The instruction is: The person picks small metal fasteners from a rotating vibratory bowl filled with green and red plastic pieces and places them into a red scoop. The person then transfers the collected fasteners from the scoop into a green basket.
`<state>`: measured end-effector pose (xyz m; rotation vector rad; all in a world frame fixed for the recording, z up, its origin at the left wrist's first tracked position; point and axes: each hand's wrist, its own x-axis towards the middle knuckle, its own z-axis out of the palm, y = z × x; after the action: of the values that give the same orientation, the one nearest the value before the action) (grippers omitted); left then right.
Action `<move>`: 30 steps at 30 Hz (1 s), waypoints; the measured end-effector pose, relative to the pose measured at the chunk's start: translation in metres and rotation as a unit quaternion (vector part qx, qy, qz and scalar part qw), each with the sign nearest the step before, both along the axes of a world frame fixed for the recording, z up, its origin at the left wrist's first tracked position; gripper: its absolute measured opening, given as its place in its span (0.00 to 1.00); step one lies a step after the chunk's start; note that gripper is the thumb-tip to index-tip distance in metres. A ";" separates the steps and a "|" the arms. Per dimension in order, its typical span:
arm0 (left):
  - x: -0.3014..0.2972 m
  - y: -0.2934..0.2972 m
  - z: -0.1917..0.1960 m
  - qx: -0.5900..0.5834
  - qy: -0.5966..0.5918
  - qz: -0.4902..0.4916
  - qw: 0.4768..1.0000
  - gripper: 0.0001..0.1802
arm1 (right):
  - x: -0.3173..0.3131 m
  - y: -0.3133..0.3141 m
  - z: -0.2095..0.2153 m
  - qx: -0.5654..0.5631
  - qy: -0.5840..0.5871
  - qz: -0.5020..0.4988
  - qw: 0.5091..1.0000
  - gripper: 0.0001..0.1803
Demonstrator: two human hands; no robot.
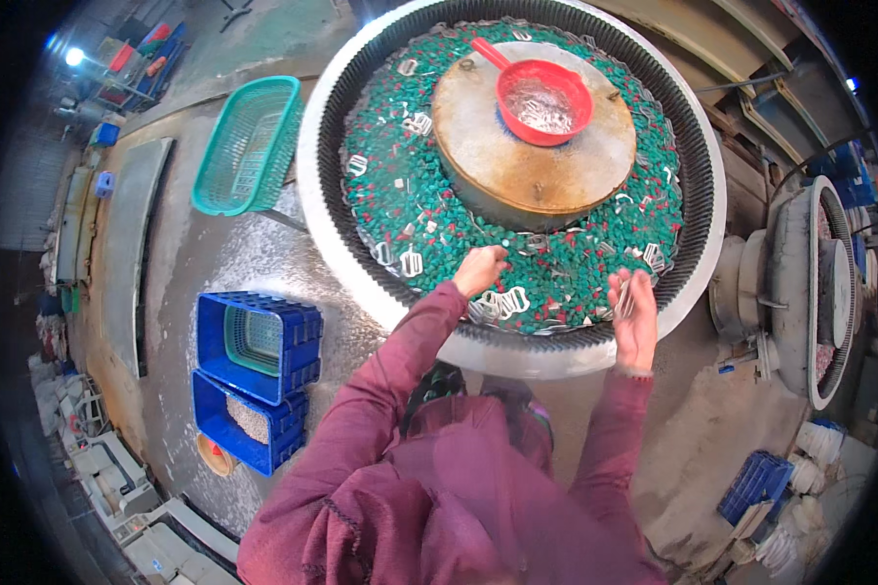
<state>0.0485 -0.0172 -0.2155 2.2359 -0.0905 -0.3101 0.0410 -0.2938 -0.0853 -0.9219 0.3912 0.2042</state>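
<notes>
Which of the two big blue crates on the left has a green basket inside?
The upper crate in the picture holds the green basket; the lower crate holds pale bits.

- Left hand (481, 271), curled: palm hidden.
- Right hand (636, 314): its metal pieces (624, 300) too small to count.
- Round tub (319, 171): far rim cut off above.

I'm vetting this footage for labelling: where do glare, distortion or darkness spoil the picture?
In the head view, a lamp flares at upper left; the corners fall to black; the long grey panel toward the left appears bowed by the fisheye lens; the left hand and right hand are well lit, though fine finger detail looks soft.
</notes>
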 end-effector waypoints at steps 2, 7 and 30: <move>0.020 -0.014 -0.056 0.078 0.040 -0.151 0.985 0.24 | -0.008 0.006 -0.007 -0.020 0.017 0.072 0.997 0.14; -0.010 -0.072 -0.057 0.317 0.028 -0.242 0.917 0.36 | -0.051 0.004 -0.047 -0.077 0.064 0.096 0.990 0.18; -0.008 0.146 0.035 -0.431 0.267 0.208 0.836 0.18 | -0.018 0.091 -0.188 -0.633 -0.209 0.560 0.492 0.10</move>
<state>0.0402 0.1293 -0.1803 1.1646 0.4677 -0.5157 0.0226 -0.2026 -0.2735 -2.5931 -0.7988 0.9435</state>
